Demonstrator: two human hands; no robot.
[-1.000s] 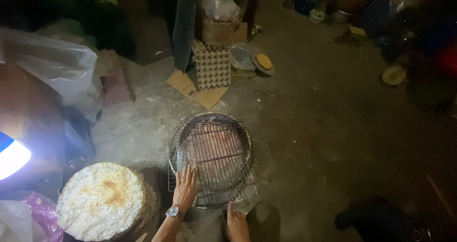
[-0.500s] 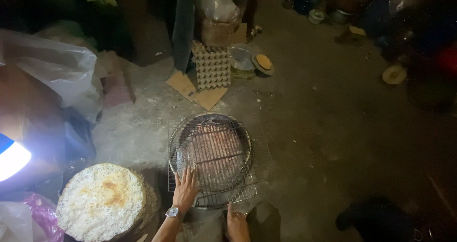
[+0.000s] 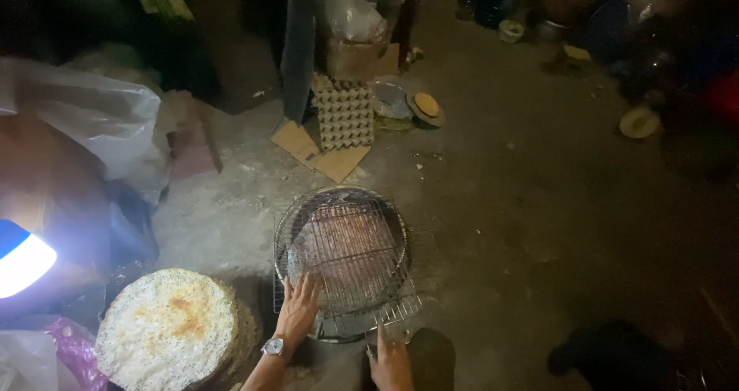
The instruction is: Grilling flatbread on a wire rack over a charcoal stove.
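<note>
Wire grill rack [image 3: 346, 260] over round brazier [image 3: 339, 206], rice cracker [image 3: 342, 248] pressed inside. Left hand [image 3: 296, 310] spread flat on rack's near-left edge; right hand [image 3: 391, 360] at near-right corner, grip unclear. Stack of speckled crackers [image 3: 169, 329] left of brazier; egg trays [image 3: 344, 114] beyond.

You stand over a rough concrete floor [image 3: 500, 229]; on it sits a round grill [image 3: 342, 256] near your feet; beside it is a stack of speckled flat crackers [image 3: 169, 329]; farther away lie cardboard pieces [image 3: 319, 151], an egg tray [image 3: 344, 114] and a white plastic bag [image 3: 100, 121].
</note>
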